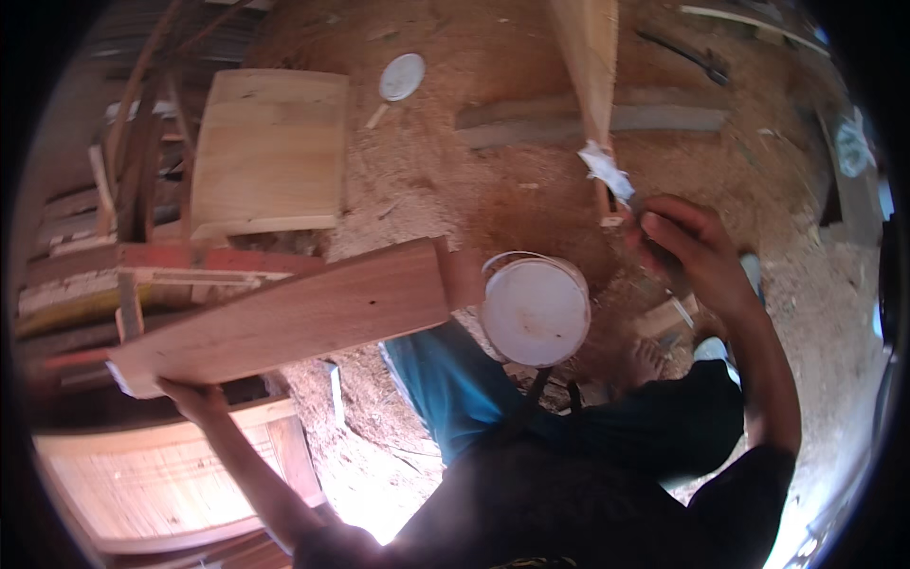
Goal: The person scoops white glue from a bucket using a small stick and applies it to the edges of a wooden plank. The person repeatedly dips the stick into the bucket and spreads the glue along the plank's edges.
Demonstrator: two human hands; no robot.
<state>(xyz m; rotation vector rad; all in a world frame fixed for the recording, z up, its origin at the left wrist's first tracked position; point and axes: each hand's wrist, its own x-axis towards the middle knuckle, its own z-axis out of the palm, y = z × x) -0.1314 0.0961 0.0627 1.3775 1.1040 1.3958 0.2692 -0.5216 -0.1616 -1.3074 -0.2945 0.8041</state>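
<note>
From my remote view, my left hand [196, 399] holds the long brown wooden board [294, 318] near its end, presumably steadying it; my right hand [690, 248] pinches a blurred white-smeared implement [605, 169].

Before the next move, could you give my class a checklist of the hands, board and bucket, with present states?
1. Left hand gripping the wooden board near its left end: ok.
2. Right hand closed on the white-tipped thing: ok.
3. Kind of that thing: cannot tell, blurred.
4. White bucket upright: ok.
5. Board's right end apart from bucket: cannot tell.
6. Ground free of loose things: not ok, a white disc lies there.
</note>
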